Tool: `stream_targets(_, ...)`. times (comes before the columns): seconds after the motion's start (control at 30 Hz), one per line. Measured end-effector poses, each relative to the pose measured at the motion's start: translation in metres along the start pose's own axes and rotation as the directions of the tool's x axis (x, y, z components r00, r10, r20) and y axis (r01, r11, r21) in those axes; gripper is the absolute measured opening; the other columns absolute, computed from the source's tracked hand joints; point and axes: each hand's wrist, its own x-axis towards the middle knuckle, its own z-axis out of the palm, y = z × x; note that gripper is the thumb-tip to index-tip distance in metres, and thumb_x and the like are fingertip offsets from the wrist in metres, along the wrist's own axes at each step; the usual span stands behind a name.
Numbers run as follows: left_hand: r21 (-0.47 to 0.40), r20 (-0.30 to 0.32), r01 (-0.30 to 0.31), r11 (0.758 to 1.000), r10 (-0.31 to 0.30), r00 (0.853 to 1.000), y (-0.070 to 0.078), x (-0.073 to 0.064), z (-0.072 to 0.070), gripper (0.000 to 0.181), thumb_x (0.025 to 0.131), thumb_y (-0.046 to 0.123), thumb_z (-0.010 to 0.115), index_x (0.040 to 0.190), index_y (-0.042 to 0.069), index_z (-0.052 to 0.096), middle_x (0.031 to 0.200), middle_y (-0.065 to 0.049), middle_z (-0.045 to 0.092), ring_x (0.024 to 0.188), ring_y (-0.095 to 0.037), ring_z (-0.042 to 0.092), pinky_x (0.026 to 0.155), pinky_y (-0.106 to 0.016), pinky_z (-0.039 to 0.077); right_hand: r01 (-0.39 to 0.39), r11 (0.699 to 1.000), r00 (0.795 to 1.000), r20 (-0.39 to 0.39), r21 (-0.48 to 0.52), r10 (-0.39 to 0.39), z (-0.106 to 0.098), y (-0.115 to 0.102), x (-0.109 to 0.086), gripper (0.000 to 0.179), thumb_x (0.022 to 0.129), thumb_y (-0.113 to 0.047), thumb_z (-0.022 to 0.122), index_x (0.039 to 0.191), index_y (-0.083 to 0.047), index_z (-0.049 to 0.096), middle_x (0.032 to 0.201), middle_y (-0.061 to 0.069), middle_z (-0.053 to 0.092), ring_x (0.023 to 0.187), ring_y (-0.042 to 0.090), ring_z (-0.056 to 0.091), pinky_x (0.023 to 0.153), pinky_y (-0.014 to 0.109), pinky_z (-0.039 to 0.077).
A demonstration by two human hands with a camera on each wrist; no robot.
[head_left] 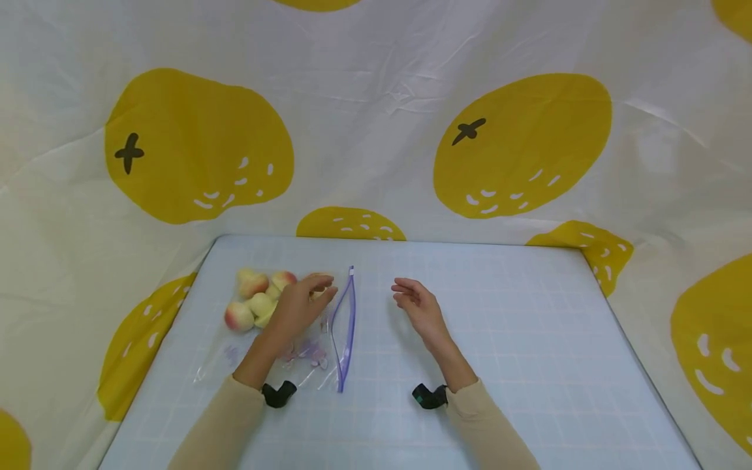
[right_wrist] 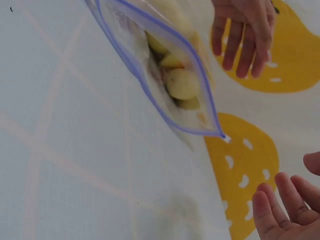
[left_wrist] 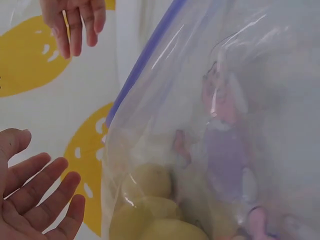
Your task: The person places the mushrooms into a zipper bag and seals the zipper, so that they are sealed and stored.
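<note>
A clear zip bag (head_left: pixel 350 326) with a purple zip edge lies on the left of the table, its mouth facing right. Peaches (head_left: pixel 239 316), pale yellow with red blush, are bunched inside its far part. Pink and purple cartoon figures (left_wrist: pixel 227 155) show on the bag. My left hand (head_left: pixel 299 305) hovers above the bag, fingers loosely bent, holding nothing, and covers some of the peaches. To the right of the zip, my right hand (head_left: pixel 422 313) hangs above the table with relaxed fingers and nothing in it. In the right wrist view, the bag's mouth (right_wrist: pixel 137 70) gapes apart.
The table (head_left: pixel 529 365) has a pale blue cover with faint checked lines. Behind it and along its sides hangs a white cloth (head_left: pixel 364 143) printed with large yellow fruit shapes. A small black wrist camera (head_left: pixel 279 394) sits by the left cuff, another (head_left: pixel 430 396) by the right.
</note>
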Motion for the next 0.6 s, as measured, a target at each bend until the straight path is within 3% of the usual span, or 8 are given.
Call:
stream_targets(0.13, -0.017, 0.077, 0.03, 0.999, -0.029, 0.997, -0.008, 0.024, -0.005, 0.039, 0.099, 0.029, 0.065, 0.13, 0.006, 0.066, 0.124, -0.009, 0.068, 0.11, -0.031, 0.065, 0.092, -0.048, 0.052, -0.001, 1.0, 1.0, 0.001, -0.009, 0.001, 0.003, 0.0, 0.005, 0.038, 0.099, -0.006, 0.062, 0.134, 0.004, 0.056, 0.127, 0.026, 0.061, 0.117, 0.038, 0.059, 0.09, 0.028, 0.052)
stream_targets(0.37, -0.01, 0.167, 0.004, 1.0, -0.003, 0.986, -0.022, 0.06, -0.003, 0.034, 0.1, 0.022, 0.064, 0.128, 0.003, 0.067, 0.124, -0.012, 0.068, 0.112, -0.031, 0.064, 0.097, -0.046, 0.05, -0.032, 0.999, 0.999, 0.014, -0.03, 0.033, 0.01, -0.002, 0.015, 0.037, 0.099, -0.004, 0.06, 0.135, 0.005, 0.055, 0.129, 0.028, 0.06, 0.117, 0.038, 0.059, 0.09, 0.028, 0.052)
stream_targets(0.6, 0.005, 0.28, 0.058, 0.998, -0.057, 0.958, -0.036, 0.091, 0.001, 0.035, 0.101, 0.024, 0.063, 0.129, 0.004, 0.067, 0.128, -0.01, 0.066, 0.114, -0.031, 0.063, 0.095, -0.045, 0.051, -0.029, 0.997, 0.999, 0.037, -0.066, 0.032, 0.023, -0.03, 0.017, 0.034, 0.098, -0.001, 0.059, 0.131, 0.009, 0.056, 0.126, 0.03, 0.06, 0.112, 0.028, 0.062, 0.088, 0.029, 0.053)
